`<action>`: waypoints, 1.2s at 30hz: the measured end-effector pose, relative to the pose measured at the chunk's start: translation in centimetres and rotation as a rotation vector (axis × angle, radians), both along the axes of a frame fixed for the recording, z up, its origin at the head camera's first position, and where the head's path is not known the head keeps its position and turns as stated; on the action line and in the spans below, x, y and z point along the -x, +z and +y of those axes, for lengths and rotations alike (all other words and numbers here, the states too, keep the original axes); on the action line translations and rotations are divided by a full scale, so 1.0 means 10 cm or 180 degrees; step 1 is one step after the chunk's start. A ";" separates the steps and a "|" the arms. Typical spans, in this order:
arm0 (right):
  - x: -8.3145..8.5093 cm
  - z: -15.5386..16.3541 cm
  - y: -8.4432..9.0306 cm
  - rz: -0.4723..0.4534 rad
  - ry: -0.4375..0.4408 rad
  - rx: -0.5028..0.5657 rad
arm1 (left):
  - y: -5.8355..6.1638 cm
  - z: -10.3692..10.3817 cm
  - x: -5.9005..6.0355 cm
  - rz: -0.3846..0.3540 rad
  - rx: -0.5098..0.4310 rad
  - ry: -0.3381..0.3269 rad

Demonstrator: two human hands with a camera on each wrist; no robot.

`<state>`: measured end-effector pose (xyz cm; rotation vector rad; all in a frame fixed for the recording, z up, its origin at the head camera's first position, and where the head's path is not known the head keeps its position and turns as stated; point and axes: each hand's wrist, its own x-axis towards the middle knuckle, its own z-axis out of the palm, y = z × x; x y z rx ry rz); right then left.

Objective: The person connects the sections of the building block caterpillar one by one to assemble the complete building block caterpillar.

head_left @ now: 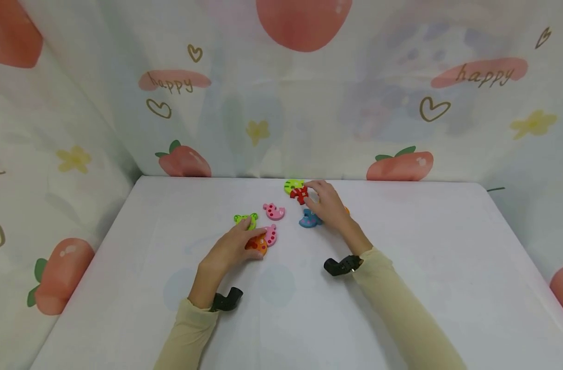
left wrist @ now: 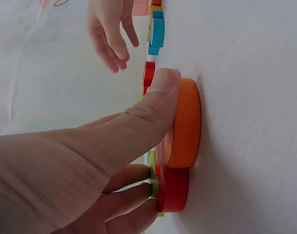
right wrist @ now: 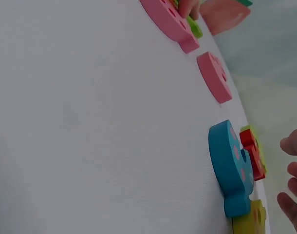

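My left hand (head_left: 232,245) lies over a cluster of small, thick animal-shaped pieces. Its thumb presses the rim of an orange red-dotted piece (left wrist: 188,126), with the other fingers around the far side by a red-edged piece (left wrist: 176,192). A green piece (head_left: 245,220) sits under those fingers, and a pink dotted piece (head_left: 271,235) touches the cluster's right side. My right hand (head_left: 327,203) hovers with fingers apart and nothing between them. Below and around it are a red piece (head_left: 299,196), a blue dotted piece (right wrist: 229,161) and a yellow piece (right wrist: 250,219).
Another pink dotted piece (head_left: 274,211) lies between the hands. At the back edge, a lime striped piece (head_left: 293,185) is partly behind the red one. A white cloth (head_left: 281,318) covers the table, and a printed curtain (head_left: 281,113) hangs behind it.
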<state>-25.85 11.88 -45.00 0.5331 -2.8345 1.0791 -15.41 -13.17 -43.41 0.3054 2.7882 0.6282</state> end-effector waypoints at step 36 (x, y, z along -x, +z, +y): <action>0.35 -0.31 0.08 -0.0748 -0.0026 -0.0988 | -0.03 0.03 -0.03 -0.0006 -0.0028 -0.0108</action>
